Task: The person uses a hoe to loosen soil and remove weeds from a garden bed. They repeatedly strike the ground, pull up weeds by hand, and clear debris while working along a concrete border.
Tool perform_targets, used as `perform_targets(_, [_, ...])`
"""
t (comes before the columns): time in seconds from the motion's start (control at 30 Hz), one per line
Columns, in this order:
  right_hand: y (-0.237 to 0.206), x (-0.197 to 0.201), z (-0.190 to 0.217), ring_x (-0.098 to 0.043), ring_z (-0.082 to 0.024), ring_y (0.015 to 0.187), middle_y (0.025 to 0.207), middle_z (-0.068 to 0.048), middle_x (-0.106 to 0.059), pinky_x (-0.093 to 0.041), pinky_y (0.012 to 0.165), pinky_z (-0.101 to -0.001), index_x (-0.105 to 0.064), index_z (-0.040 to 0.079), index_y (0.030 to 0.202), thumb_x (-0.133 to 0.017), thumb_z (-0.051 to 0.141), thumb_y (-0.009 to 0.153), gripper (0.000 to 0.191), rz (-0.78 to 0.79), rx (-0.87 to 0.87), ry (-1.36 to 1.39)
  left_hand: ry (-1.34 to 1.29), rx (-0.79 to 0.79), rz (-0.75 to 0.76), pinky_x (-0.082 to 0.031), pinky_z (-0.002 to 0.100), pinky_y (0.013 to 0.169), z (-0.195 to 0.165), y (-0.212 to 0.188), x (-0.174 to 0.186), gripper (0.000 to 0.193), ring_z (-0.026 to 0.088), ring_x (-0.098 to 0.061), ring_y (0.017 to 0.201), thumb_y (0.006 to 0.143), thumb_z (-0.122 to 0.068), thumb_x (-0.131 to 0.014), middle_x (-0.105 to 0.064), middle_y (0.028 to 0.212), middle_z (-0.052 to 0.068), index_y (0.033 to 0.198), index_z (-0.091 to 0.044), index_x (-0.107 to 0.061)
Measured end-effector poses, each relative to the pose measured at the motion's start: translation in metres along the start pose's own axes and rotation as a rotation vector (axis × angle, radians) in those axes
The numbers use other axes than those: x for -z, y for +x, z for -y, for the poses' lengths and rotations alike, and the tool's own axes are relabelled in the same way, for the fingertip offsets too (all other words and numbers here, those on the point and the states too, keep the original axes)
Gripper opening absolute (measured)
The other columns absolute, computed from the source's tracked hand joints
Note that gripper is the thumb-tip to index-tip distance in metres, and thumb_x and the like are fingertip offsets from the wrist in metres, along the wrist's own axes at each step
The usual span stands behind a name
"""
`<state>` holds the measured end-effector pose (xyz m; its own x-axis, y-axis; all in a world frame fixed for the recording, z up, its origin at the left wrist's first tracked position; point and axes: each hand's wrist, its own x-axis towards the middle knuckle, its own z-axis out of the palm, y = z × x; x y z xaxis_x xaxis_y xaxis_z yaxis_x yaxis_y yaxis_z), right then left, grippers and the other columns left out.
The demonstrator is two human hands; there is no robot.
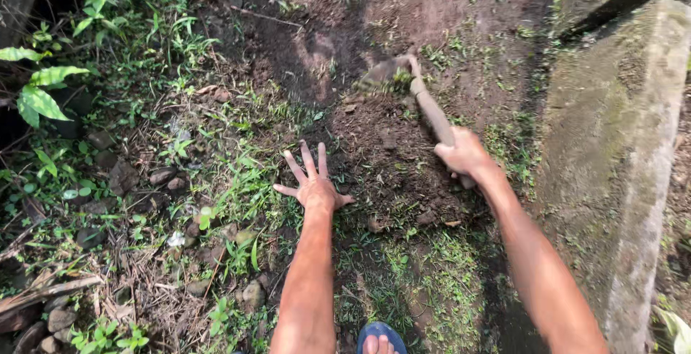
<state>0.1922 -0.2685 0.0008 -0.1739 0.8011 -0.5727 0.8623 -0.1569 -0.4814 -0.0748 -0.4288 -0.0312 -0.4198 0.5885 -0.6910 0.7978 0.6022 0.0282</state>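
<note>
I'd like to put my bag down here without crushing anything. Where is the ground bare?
Bare soil lies beyond the hoe blade, and between the left hand and right hand. The concrete slab is free. Left side is crowded: weeds, stones, sticks.

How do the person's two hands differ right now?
The left hand is open, fingers spread flat on the soil; the right hand is closed in a fist. The left hand holds nothing; the right hand grips the handle of a hoe whose blade meets the dirt farther ahead. Both are bare, on outstretched arms over the dug earth.
</note>
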Motion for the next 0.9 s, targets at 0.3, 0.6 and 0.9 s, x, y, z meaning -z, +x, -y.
perform_targets(0.3, [-0.151,-0.086,-0.043,-0.069,-0.044,0.085,0.087,-0.025,-0.072,-0.055,0.069,-0.0517,-0.061,0.002,0.108,-0.078,0.03,0.087,0.039,-0.471,0.171,-0.041,-0.04,-0.055,-0.073,-0.008,0.09,0.104,0.003,-0.005,-0.003,0.153,0.042,0.032,0.151,0.059,-0.069,-0.089,0.032,0.17,0.003,0.162,-0.036,0.019])
perform_targets(0.6, [-0.245,-0.126,-0.092,-0.072,-0.026,0.061,0.072,-0.014,-0.072,-0.054,0.055,-0.0398,-0.064,0.007,0.099,-0.077,0.026,0.088,0.026,-0.648,0.115,0.248,-0.131,-0.28,-0.329,-0.008,0.09,0.103,0.025,-0.012,-0.03,0.138,0.043,0.02,0.154,0.069,-0.065,-0.084,0.014,0.172,0.011,0.165,-0.019,0.005])
perform_targets(0.9, [-0.256,-0.147,-0.101,-0.05,-0.009,0.046,0.065,0.0,-0.054,-0.039,0.04,-0.0262,-0.054,0.007,0.099,-0.071,0.013,0.093,0.019,-0.433,0.013,0.941,-0.342,-0.533,-0.698,-0.019,0.075,0.117,0.058,-0.055,-0.109,0.073,0.036,-0.026,0.155,0.095,-0.039,-0.065,-0.026,0.166,0.018,0.155,-0.007,-0.04])
